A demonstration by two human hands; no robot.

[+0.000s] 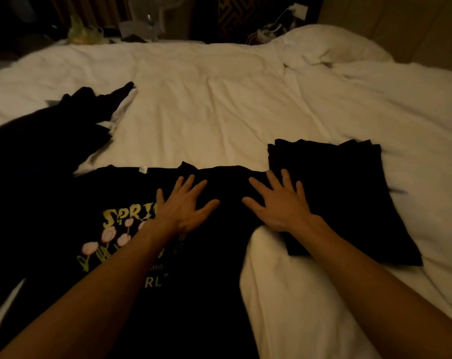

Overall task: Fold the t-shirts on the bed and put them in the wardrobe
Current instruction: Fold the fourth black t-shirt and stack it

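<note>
My left hand (187,203) and right hand (278,200) lie flat, fingers spread, a little apart, both pressing the printed shirt (214,268) spread on the bed (219,99). The folded stack (344,198) touches my right hand's outer side. 1 unfolded pile (51,136) lies beyond my left hand.

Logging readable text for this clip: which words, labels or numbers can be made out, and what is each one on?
"SPRI": yellow letters on the t-shirt, the rest covered by the left hand.
"RL"" with a closing quote mark: pale letters lower in the same print, the start hidden.
Small pale line just above "RL": too blurred to read.
White tag at the collar: too small to read.
Nothing else legible.
</note>
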